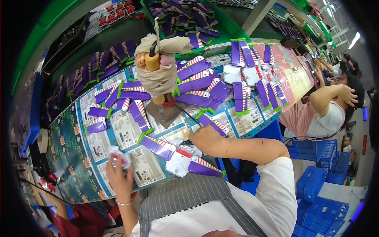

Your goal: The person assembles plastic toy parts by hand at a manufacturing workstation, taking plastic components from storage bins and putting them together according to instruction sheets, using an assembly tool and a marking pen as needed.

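Head view, left hand: I see the left hand (119, 177) with fingers curled about a blurred white-and-red part (122, 158), off to the left of the toy.
Right hand: the right hand (206, 139) reaches in just above the toy, fingers bent; its fingertips are hidden from me, so I cannot tell what they pinch, if anything.
Toy: the toy (178, 164) lies at the near table edge, in front of the apron (185, 199); a purple wing flanks each side of its white body.
Tool: a cloth-wrapped tool (158, 79) stands upright beyond the toy, apart from both hands.
Done: I judge the toy's wings in place; whether they are fastened, I cannot tell.
Left: plenty, I think; loose wings (195, 83) cover the table, and more fill the green tray (233, 28).
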The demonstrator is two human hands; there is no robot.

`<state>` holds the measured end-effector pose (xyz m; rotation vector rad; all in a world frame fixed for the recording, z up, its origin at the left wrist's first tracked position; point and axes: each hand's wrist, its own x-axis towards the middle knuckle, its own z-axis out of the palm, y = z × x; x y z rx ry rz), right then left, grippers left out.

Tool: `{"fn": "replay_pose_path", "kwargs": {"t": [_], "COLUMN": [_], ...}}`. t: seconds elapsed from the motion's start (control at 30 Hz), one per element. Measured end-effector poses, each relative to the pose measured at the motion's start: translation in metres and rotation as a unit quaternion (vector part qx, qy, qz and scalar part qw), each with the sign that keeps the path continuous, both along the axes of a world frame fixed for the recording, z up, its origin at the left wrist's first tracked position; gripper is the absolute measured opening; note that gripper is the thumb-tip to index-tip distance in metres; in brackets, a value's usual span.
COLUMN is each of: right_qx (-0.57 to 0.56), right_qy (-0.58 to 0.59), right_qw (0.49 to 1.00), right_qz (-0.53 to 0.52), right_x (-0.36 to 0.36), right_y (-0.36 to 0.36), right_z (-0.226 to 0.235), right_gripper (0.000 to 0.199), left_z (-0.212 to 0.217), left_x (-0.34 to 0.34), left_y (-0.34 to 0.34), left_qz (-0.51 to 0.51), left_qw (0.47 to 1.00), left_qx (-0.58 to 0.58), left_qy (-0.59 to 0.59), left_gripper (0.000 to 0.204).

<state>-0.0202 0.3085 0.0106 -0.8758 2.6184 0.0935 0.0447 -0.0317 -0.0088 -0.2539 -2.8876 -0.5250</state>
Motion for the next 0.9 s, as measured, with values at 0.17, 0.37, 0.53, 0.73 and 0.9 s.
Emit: {"fn": "replay_pose_path", "kwargs": {"t": [0.17, 0.37, 0.53, 0.73, 0.9], "right_qx": [-0.031, -0.042, -0.023, -0.054, -0.277], "right_qy": [-0.098, -0.125, -0.127, 0.095, -0.023], "right_qw": [0.995, 0.991, 0.99, 0.992, 0.946], "right_qz": [0.01, -0.03, -0.06, -0.055, -0.165], "right_x": [-0.01, -0.007, -0.002, 0.017, 0.049], "right_y": [0.007, 0.001, 0.001, 0.007, -0.004], "right_z": [0.0, 0.009, 0.012, 0.007, -0.011], "right_gripper": [0.017, 0.023, 0.027, 0.029, 0.037], "left_z": [0.017, 0.025, 0.028, 0.035, 0.031], "left_x": [0.004, 0.004, 0.003, 0.003, 0.003], "left_y": [0.045, 0.044, 0.051, 0.061, 0.062], "left_qz": [-0.07, -0.088, -0.091, -0.115, -0.078], "left_qw": [0.995, 0.993, 0.992, 0.991, 0.992], "left_qx": [0.034, 0.037, 0.039, 0.003, 0.056], "left_qy": [-0.069, -0.065, -0.078, -0.065, -0.087], "left_gripper": [0.062, 0.064, 0.055, 0.047, 0.038]}}
